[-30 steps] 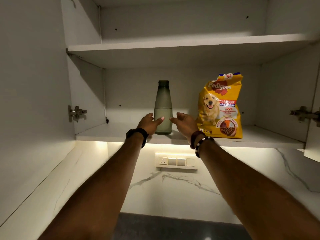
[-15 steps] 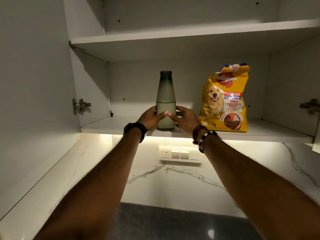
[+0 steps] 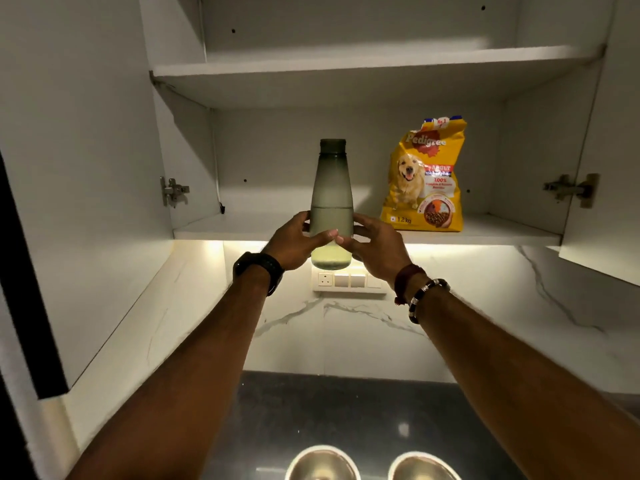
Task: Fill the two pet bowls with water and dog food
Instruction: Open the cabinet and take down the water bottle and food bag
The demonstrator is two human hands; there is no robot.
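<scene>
A frosted green water bottle (image 3: 331, 188), about half full, is out in front of the lower cabinet shelf (image 3: 249, 227). My left hand (image 3: 294, 242) and my right hand (image 3: 375, 245) grip its lower body from both sides. A yellow dog food bag (image 3: 425, 176) stands upright on the same shelf, to the right of the bottle. Two metal pet bowls sit on the dark counter at the bottom edge, the left bowl (image 3: 322, 464) and the right bowl (image 3: 424, 465), both only partly in view.
The cabinet doors hang open on both sides, the left door (image 3: 79, 202) close to my left arm. An upper shelf (image 3: 346, 69) spans above. A socket panel (image 3: 346, 282) is on the marble backsplash under the cabinet.
Both hands closed around the bottle and drew it off the shelf, toward me and lower. The view tilted down, bringing the two bowls into sight.
</scene>
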